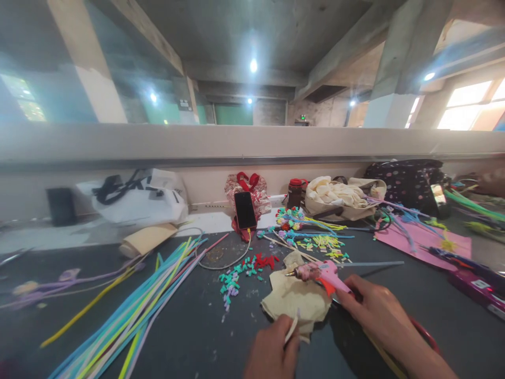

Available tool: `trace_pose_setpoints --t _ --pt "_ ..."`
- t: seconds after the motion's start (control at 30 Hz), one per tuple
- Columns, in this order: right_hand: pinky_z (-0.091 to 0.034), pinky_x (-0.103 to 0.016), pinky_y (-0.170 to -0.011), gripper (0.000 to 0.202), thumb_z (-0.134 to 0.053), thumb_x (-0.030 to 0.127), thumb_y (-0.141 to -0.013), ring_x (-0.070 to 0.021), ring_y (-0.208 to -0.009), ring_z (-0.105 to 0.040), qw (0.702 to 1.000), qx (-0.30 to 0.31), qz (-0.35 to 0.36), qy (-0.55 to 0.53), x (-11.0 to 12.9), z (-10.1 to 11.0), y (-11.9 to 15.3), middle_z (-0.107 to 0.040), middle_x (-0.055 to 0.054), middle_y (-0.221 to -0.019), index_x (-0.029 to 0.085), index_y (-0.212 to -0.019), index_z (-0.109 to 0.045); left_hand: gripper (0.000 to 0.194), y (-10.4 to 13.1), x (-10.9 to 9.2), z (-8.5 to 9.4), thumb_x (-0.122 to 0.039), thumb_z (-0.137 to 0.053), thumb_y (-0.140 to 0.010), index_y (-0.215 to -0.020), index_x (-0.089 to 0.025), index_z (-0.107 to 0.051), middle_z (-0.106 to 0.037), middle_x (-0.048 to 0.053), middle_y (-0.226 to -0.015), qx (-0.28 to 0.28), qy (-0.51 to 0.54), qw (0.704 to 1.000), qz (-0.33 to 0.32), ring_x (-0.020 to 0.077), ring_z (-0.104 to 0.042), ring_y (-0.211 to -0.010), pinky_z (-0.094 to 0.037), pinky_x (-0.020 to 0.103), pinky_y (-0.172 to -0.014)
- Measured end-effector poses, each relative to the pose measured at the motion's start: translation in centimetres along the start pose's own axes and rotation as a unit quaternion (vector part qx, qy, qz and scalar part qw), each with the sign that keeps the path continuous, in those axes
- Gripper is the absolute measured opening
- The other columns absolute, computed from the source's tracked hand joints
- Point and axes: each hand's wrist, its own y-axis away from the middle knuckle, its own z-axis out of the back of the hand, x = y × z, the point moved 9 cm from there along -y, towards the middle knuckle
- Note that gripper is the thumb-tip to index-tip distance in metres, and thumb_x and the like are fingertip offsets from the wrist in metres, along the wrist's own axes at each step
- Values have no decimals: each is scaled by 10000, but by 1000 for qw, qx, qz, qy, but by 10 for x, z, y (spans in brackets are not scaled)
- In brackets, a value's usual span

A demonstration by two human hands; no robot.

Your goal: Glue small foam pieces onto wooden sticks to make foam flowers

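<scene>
My right hand (381, 308) is closed around the handle of a pink hot glue gun (321, 271). Its nozzle points left, above a crumpled cream cloth (292, 297), and a glue stick (371, 263) sticks out behind it. In front of the cloth, my left hand (272, 350) pinches a short white pipe cleaner (291, 330), with a small lilac bit near its upper end. Beyond the cloth lie small cut pieces in teal and lilac (232, 281), beside red ones (265, 260).
Long coloured pipe cleaners (138, 305) spread over the table's left side. A phone (245, 209) leans on a red-patterned bag (248, 181) at the back. A dark bottle (295, 195), yellow cut pieces (325, 243) and a pink sheet (418, 242) lie to the right.
</scene>
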Motion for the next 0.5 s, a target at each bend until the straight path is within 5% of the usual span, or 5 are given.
trace_pose_setpoints --t 0.3,0.5 --pt "-396 -223 -465 326 -466 482 -703 -153 -479 -525 972 -166 -42 -161 -20 42 7 -589 17 -574 211 -826 -596 137 -1 7 1 -269 -394 -738 -614 -230 -439 -544 -4 -581 9 6 999 30 140 -497 -551 -294 209 -531" --pt "-409 -182 -472 323 -525 431 -714 -142 -570 -520 910 -81 -25 -405 4 27 18 -579 19 -632 169 -886 -603 261 -3 14 21 -439 -521 -650 -665 -178 -522 -535 -14 -614 -49 262 963 47 122 -453 -594 -322 205 -576"
